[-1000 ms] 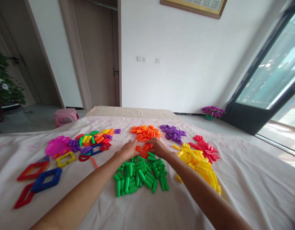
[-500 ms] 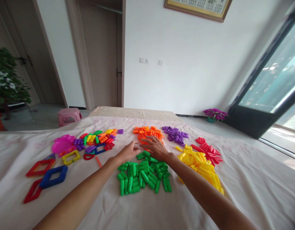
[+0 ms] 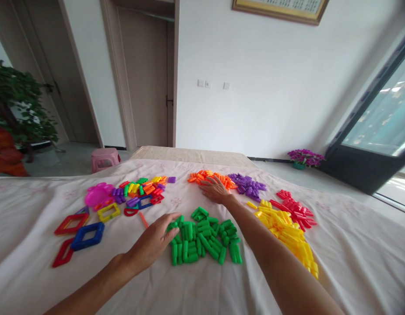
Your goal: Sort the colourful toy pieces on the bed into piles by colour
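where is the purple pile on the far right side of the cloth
In the head view, the purple pile lies right of centre, beside the orange pile and beyond the yellow pile.

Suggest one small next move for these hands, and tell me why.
I'd have the right hand ease the orange pieces slightly left, away from the purple pieces. It is already at the orange pile's near edge, and the two piles seem to meet at their sides, while the green pieces lie apart, nearer the person.
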